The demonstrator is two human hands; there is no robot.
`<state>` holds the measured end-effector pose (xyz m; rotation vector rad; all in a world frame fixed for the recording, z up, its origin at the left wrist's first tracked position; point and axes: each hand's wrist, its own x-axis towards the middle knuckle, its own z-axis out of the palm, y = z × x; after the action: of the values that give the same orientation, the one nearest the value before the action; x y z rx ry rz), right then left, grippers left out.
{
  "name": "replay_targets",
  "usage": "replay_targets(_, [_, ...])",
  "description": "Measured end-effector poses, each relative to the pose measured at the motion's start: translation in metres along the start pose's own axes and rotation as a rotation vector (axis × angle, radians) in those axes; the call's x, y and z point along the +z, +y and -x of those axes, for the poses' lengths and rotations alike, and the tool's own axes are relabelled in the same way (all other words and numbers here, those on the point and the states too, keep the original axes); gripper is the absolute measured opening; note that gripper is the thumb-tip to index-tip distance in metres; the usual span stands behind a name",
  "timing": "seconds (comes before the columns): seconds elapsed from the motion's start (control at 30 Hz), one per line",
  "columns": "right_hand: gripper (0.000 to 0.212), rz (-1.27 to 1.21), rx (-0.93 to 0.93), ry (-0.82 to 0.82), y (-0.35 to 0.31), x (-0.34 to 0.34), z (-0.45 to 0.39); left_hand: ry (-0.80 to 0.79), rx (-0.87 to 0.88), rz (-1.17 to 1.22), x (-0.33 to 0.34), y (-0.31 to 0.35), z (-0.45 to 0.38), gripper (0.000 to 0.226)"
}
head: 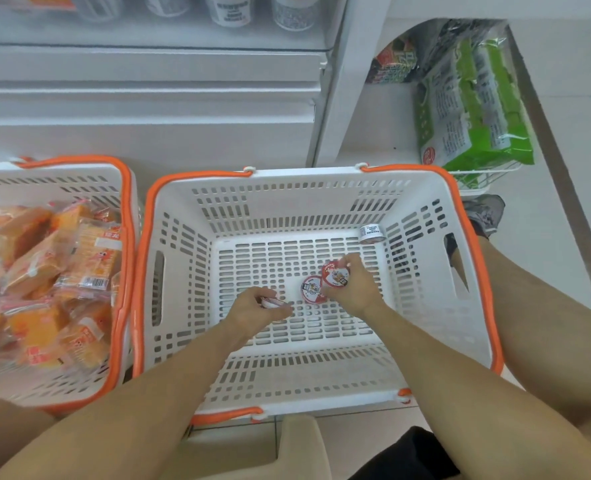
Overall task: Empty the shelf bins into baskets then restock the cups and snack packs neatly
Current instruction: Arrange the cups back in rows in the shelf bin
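cup in left hand [257, 306]: mostly hidden by fingers | snack-pack basket [121, 209], left of white basket [321, 174]: cut by frame edge, packs blurred | shelf cups [230, 10] above: tops cropped

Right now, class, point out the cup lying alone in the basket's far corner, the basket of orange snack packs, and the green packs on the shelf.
Lone cup [371, 233]: head view, on its printed side.
Snack-pack basket [126, 188]: head view, on its orange rim.
Green packs [474, 109]: head view, on the wrapper's front.

Inside the white basket [425, 258], the left hand [257, 308] grips one cup [270, 302]; the right hand [354, 289] pinches another cup [335, 274], a third cup [312, 289] just beside its fingers [347, 263]
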<state>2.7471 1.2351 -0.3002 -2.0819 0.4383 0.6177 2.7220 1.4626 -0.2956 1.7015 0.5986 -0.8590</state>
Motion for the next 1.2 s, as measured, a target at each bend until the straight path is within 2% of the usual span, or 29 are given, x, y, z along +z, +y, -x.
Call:
replay_targets(0.07, [0.079,0.033,-0.028,-0.07,0.001,0.009,-0.003,0.044,0.008,0.029,0.001,-0.003,-0.003,0.049])
replay_targets(0.1, [0.082,0.103,-0.056,-0.083,0.002,0.014,-0.005,0.059,0.004,0.049,0.002,-0.005,-0.005,0.048])
replay_targets(0.2, [0.074,0.232,-0.107,-0.106,0.009,0.022,-0.012,0.034,-0.021,0.007,0.006,-0.006,-0.014,0.053])
replay_targets(0.3, [0.082,0.275,-0.127,-0.146,0.015,0.025,-0.015,-0.029,-0.085,-0.02,0.008,-0.007,-0.022,0.059])
replay_targets(0.47, [0.074,0.352,-0.199,-0.158,0.012,0.033,-0.018,-0.078,-0.165,0.002,0.005,-0.005,-0.025,0.041])
replay_targets(0.53, [0.071,0.343,-0.174,-0.169,0.009,0.034,-0.019,-0.091,-0.178,-0.025,0.001,-0.007,-0.027,0.036])
replay_targets(0.63, [0.07,0.191,-0.123,-0.159,-0.015,0.022,-0.018,-0.142,-0.156,-0.047,-0.013,0.006,-0.019,0.032])
replay_targets(0.77, [0.062,0.125,-0.221,-0.235,-0.09,-0.027,-0.01,-0.152,0.034,-0.012,-0.037,0.054,0.012,0.022])
replay_targets(0.87, [0.055,0.151,-0.348,-0.251,-0.15,-0.066,0.011,-0.22,0.217,-0.032,-0.057,0.107,0.045,0.028])
replay_targets(0.97, [0.046,0.205,-0.463,-0.243,-0.203,-0.096,0.045,-0.26,0.44,-0.156,-0.077,0.162,0.093,0.025])
replay_targets(1.03, [0.043,0.26,-0.51,-0.262,-0.233,-0.111,0.068,-0.272,0.572,-0.301,-0.087,0.19,0.122,0.04])
replay_targets(1.13, [0.048,0.298,-0.579,-0.287,-0.273,-0.128,0.101,-0.276,0.642,-0.366,-0.103,0.221,0.16,0.073])
replay_targets(1.2, [0.051,0.278,-0.627,-0.313,-0.296,-0.136,0.121,-0.291,0.734,-0.429,-0.117,0.239,0.182,0.066])
